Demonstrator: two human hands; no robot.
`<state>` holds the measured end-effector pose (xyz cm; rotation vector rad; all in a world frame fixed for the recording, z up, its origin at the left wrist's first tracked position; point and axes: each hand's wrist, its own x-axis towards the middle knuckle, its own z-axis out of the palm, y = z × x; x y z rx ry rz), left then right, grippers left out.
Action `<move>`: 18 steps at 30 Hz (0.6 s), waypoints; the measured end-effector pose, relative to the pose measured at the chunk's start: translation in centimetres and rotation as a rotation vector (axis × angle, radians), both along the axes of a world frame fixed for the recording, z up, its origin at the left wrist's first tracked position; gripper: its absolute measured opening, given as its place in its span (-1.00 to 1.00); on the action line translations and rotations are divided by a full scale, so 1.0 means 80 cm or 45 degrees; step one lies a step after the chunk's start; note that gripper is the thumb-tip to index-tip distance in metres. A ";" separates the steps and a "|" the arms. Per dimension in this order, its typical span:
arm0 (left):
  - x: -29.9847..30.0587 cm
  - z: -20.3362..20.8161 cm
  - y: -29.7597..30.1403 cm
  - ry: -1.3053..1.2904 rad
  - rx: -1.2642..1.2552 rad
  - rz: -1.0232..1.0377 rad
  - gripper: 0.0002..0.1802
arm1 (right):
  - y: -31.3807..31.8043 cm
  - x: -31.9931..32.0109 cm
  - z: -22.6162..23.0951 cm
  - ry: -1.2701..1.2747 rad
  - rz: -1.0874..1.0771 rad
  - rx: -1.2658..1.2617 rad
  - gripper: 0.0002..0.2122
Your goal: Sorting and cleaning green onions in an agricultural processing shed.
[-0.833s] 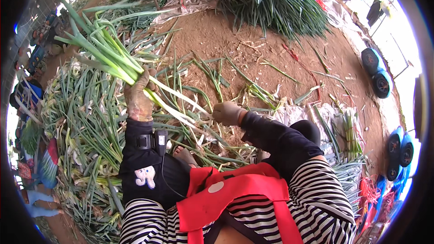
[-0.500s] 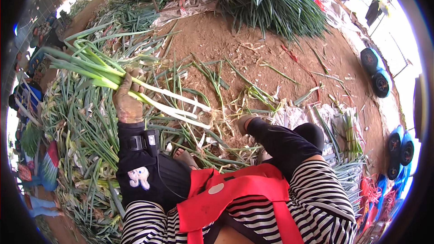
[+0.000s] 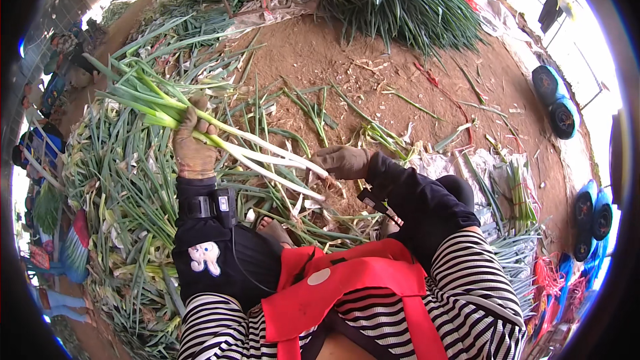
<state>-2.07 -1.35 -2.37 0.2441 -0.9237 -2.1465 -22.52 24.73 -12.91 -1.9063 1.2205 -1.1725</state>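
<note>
My left hand (image 3: 195,141), in a brown work glove, is closed around several long green onions (image 3: 148,97). Their green leaves fan out to the upper left, and the white stems point right and slightly down, ending in roots. At those root ends is my right hand (image 3: 343,162), also gloved, its fingers closed against the end of an upper stem. The fingertips partly cover the place where they meet the stem. Loose peeled leaves and roots (image 3: 340,190) lie on the soil under the stems.
A broad heap of discarded green onion leaves (image 3: 127,187) covers the ground at left. A large pile of green onions (image 3: 407,10) lies at the far side. A small bunch (image 3: 520,190) rests on pale sheeting at right, near red string (image 3: 548,277) and blue-wrapped rolls (image 3: 553,100).
My right hand has come in from near my right knee to the root ends. The green onions in my left hand have shifted slightly right and down.
</note>
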 end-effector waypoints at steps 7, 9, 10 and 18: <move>0.003 0.007 -0.005 -0.060 -0.048 0.093 -0.76 | 0.013 -0.029 -0.092 0.905 -0.090 0.465 -0.69; 0.020 0.009 -0.010 -0.086 -0.051 0.162 -0.77 | 0.014 -0.015 -0.081 1.277 -0.238 0.936 -0.72; 0.023 0.008 -0.011 -0.094 -0.051 0.183 -0.78 | 0.020 -0.007 -0.054 1.367 -0.407 1.156 -0.73; -0.029 0.021 0.054 -0.134 -0.206 0.097 -0.79 | -0.018 0.016 0.078 -0.114 -0.790 0.176 -0.73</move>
